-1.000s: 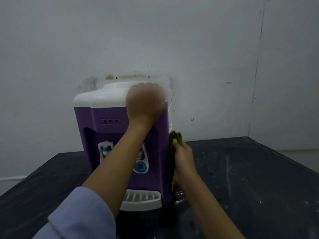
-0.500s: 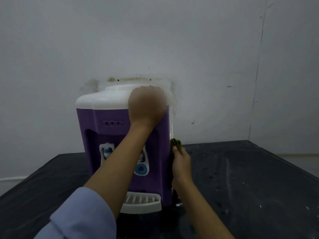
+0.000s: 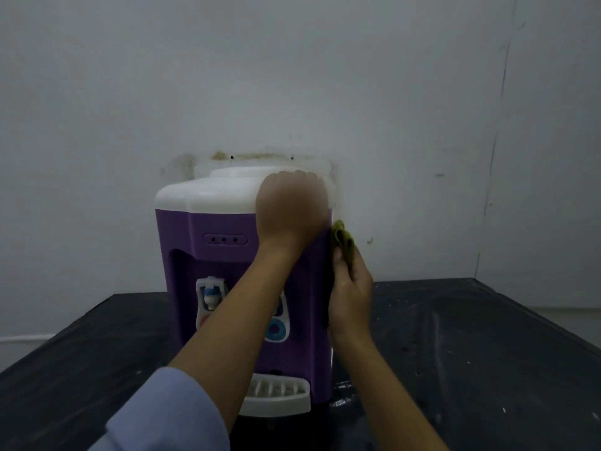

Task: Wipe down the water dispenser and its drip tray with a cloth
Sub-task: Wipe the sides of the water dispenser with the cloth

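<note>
Right hand (image 3: 351, 294) presses the green cloth (image 3: 343, 237) against the purple dispenser (image 3: 221, 229)

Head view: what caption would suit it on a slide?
Left hand atop the purple water dispenser, right hand pressing a green cloth to its side.

Your left hand (image 3: 291, 206) curls over the water dispenser (image 3: 224, 229); your right hand (image 3: 351, 294), at its 5 o'clock, grips the cloth (image 3: 343, 237).

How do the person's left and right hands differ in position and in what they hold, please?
The left hand sits higher, on the water dispenser's white top; the right hand is lower, against its right side. The right hand grips a green cloth; the left hand shows none, its fingers hidden. Both are at the dispenser's right edge.
</note>
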